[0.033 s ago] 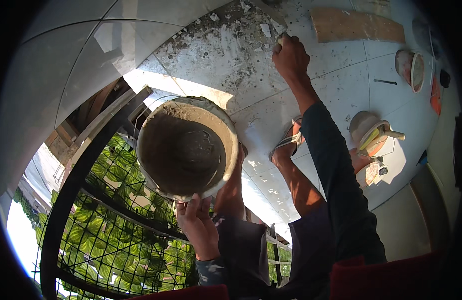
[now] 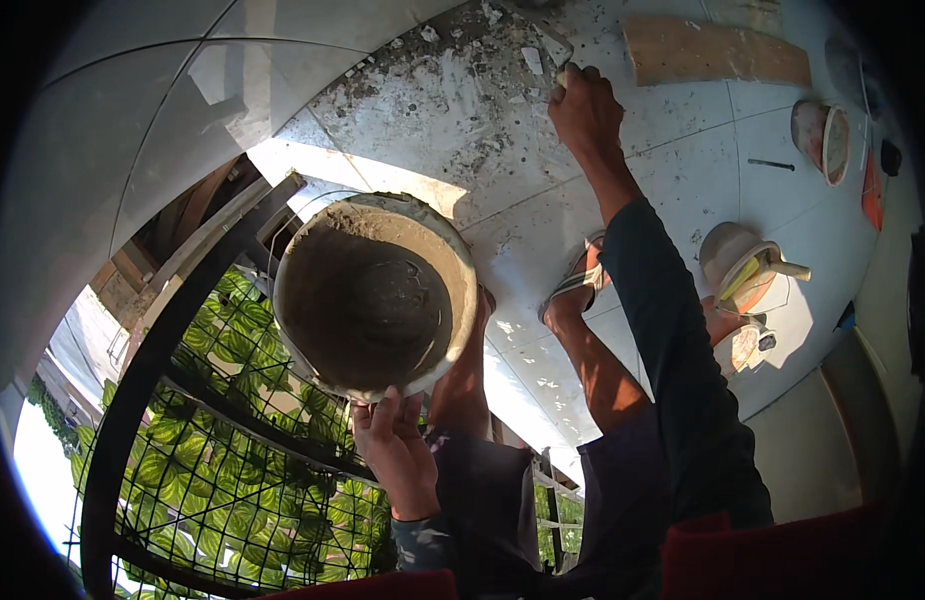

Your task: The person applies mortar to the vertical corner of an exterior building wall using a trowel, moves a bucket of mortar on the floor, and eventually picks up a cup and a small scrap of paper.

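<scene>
My left hand [image 2: 398, 450] grips the lower rim of a mortar-crusted bucket [image 2: 363, 300] with wet grey residue inside, held above my legs. Up and to the right, my right hand [image 2: 588, 110] is closed on the pale handle of a trowel [image 2: 553, 48], its blade mostly beyond my knuckles over the dusty tiled floor. Broken pale chips and grit [image 2: 468, 70] are scattered just left of the trowel. My sandaled right foot [image 2: 573, 295] stands below my right hand; the bucket partly hides my left foot.
A black metal grille [image 2: 133, 430] with green leaf-patterned backing and timber pieces [image 2: 193, 210] sit at left. A wooden board [image 2: 713, 50] lies at upper right. A tilted pail [image 2: 833, 140], a thin dark rod [image 2: 771, 164] and containers with tools [image 2: 733, 250] are along the right.
My right hand has shifted very slightly up and to the right with the trowel. The bucket and my left hand look unchanged.
</scene>
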Action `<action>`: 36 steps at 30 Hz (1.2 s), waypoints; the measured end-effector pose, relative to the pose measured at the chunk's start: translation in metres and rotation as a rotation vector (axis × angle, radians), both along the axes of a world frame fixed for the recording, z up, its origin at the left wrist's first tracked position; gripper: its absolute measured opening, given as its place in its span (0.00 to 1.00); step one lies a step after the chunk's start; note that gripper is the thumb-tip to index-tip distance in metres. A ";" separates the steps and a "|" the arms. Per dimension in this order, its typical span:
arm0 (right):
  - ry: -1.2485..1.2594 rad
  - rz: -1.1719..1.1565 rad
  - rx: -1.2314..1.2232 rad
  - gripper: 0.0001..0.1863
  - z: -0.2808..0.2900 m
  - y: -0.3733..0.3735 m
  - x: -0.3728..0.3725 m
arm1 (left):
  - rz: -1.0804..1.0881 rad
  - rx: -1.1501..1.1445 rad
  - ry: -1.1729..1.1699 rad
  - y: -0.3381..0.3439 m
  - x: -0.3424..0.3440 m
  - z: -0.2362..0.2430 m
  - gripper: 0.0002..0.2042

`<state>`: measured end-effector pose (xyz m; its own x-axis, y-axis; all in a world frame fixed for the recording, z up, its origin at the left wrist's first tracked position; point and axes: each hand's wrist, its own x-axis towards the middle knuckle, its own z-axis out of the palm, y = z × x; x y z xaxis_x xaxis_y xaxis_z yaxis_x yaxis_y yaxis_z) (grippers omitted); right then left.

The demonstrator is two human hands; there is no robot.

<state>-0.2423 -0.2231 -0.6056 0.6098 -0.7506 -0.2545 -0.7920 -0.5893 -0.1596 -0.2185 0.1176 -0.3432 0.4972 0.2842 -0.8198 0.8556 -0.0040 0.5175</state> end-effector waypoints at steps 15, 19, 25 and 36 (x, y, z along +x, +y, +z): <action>-0.024 0.525 -0.025 0.22 -0.013 -0.038 0.025 | 0.022 -0.025 0.014 0.002 0.003 0.002 0.12; 0.061 0.607 0.084 0.24 -0.001 -0.058 -0.047 | 0.011 -0.025 0.015 0.002 0.002 0.002 0.14; -0.101 0.441 0.157 0.23 0.004 -0.050 -0.069 | 0.032 -0.038 0.002 -0.003 0.003 0.003 0.14; 0.106 0.555 0.229 0.20 -0.002 -0.030 -0.083 | 0.016 -0.022 0.007 -0.005 0.002 0.002 0.10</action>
<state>-0.3256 -0.2529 -0.6071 0.8569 -0.2469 -0.4525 -0.3946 -0.8790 -0.2677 -0.2167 0.1128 -0.3411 0.4867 0.2741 -0.8295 0.8592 0.0213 0.5112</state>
